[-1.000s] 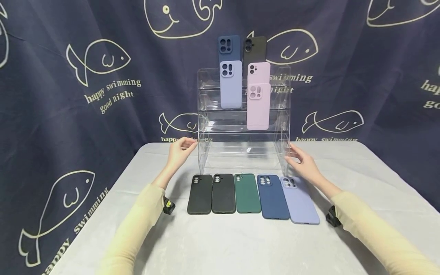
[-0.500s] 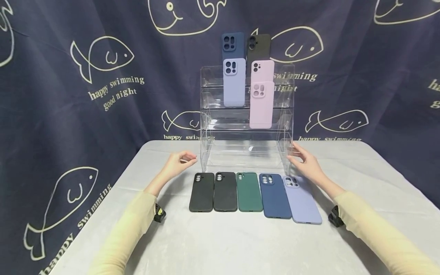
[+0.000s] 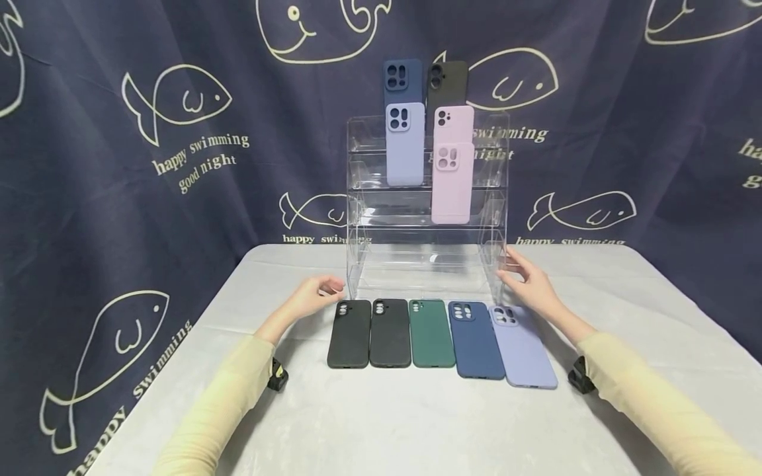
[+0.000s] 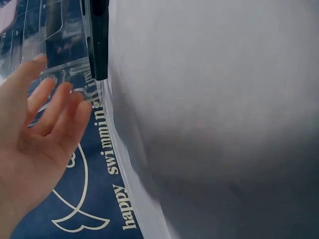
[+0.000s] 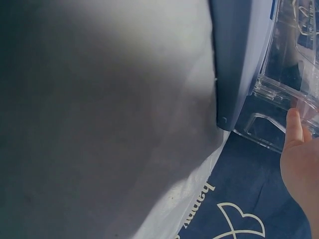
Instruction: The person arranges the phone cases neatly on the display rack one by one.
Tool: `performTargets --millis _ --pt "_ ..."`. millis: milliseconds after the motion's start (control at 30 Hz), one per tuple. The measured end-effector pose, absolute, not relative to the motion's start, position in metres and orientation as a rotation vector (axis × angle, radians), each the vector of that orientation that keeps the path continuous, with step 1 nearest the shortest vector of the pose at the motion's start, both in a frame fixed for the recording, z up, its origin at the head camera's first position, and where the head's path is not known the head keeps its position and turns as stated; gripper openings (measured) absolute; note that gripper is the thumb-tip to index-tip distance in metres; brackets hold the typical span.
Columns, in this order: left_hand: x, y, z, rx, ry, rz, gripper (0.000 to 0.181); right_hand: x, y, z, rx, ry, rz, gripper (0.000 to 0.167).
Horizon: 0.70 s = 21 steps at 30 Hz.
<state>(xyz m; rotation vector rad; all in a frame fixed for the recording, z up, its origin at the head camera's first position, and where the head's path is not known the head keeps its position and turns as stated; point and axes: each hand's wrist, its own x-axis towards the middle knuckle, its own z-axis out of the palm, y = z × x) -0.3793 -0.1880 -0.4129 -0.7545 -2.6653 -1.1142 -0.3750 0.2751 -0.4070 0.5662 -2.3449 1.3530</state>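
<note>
Presently, both hands are at the lower sides of a clear tiered rack (image 3: 393,219). It stands upright between them on a pale-covered table (image 3: 381,423).

Left hand (image 3: 312,295): fingers parted and loosely bent, with nothing in their grasp. The fingertips are just beside the rack's lower left edge; contact cannot be confirmed. Just below and right of the fingertips lies a black phone case (image 3: 348,340), first in a row of five.

Right hand (image 3: 529,283): thumb and forefinger are parted at the rack's right side panel, the fingertips apparently against it. Whether they pinch the panel cannot be told. Just below and left of this hand lies a lavender case (image 3: 526,354), last in the row and slanted.

Between those two end cases, counting away from the left hand, are a second black case (image 3: 390,337), a green case (image 3: 432,337) and a dark blue case (image 3: 478,344). All five lie flat with camera cut-outs at the far end.

Above and between the hands, the rack bears five upright cases. Nearer the left hand's side, a blue case (image 3: 411,96) stands behind a pale lavender case (image 3: 405,155). Nearer the right hand's side, a blackish case (image 3: 452,86) stands behind a pink case (image 3: 458,129), itself partly covered by a lower pink case (image 3: 451,192).

Beyond both hands hangs a navy curtain (image 3: 250,119) printed with fish outlines and lettering.
</note>
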Motion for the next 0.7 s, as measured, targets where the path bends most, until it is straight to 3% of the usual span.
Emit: performTargets --millis 500,700 --pt "-0.3735 -0.1876 -0.4107 -0.749 -2.956 -1.005 0.039 -0.3704 0.2734 -0.4017 0.6 -2.314 1.389 0.062" --pt "-0.373 -0.1875 -0.4118 -0.672 -3.03 -1.093 0.034 -0.3726 0.2747 -0.4046 0.59 -2.324 1.382 0.063"
